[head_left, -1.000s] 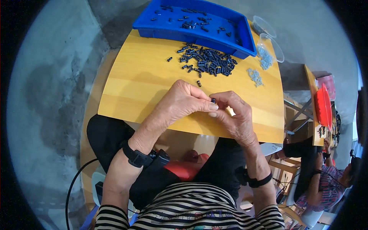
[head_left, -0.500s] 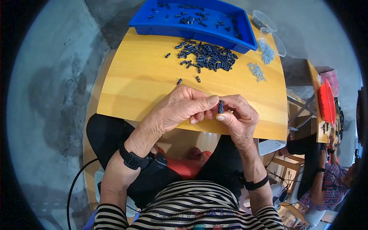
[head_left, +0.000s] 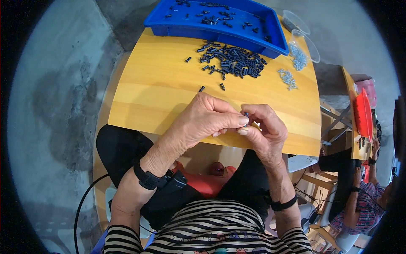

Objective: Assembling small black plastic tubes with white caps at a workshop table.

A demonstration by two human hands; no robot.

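Above the table's near edge, my two hands meet at a small black plastic part [head_left: 246,114], roughly cylindrical and mostly hidden by fingers. My right hand [head_left: 269,133] pinches it between thumb and fingers. The thumb of my left hand [head_left: 201,120] presses across it, fingers curled behind; whether a screw is also there cannot be made out. Just beyond my left hand lie two loose black parts, one near the knuckles [head_left: 201,89] and another to its right [head_left: 222,86]. A pile of similar black parts [head_left: 239,61] lies farther back.
A blue tray [head_left: 220,35] holding scattered black parts stands at the table's far side. Right of the pile lie small silvery screws [head_left: 288,79], with more in a clear plastic tub [head_left: 299,57]. Another person [head_left: 363,207] sits at a table on the right, beside a red tray [head_left: 363,114].
My left thumb has moved slightly right and down over the black part, covering most of it. My right hand keeps its pinch. The whole view has shifted slightly.
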